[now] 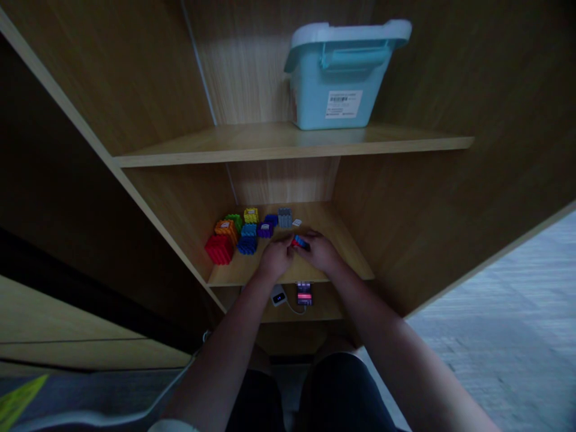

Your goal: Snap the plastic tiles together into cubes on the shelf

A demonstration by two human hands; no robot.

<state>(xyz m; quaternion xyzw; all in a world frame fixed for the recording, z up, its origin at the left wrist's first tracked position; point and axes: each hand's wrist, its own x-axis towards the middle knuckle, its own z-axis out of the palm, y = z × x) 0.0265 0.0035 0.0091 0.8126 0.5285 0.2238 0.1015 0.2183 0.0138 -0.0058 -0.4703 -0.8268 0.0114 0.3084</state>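
Over the middle shelf, my left hand (277,257) and my right hand (321,252) meet with fingers closed. Between them is a small red-and-blue toy piece (300,241), its red side by my left fingers and its blue side by my right. The fingers partly cover it, so I cannot tell whether it is one piece or two. Left of my hands lie several ridged toy cubes, among them a red cube (220,249), an orange cube (226,229), a yellow cube (251,215) and a dark blue cube (247,245). Behind my hands are a purple cube (265,229) and a grey cube (284,217).
A light blue bin (310,84) with a white lid stands on the upper shelf (252,147). A small white card (297,222) lies near the grey cube. Below, a phone (305,293) and a white device (278,296) with a cable rest on the lower shelf. Side panels flank the shelves.
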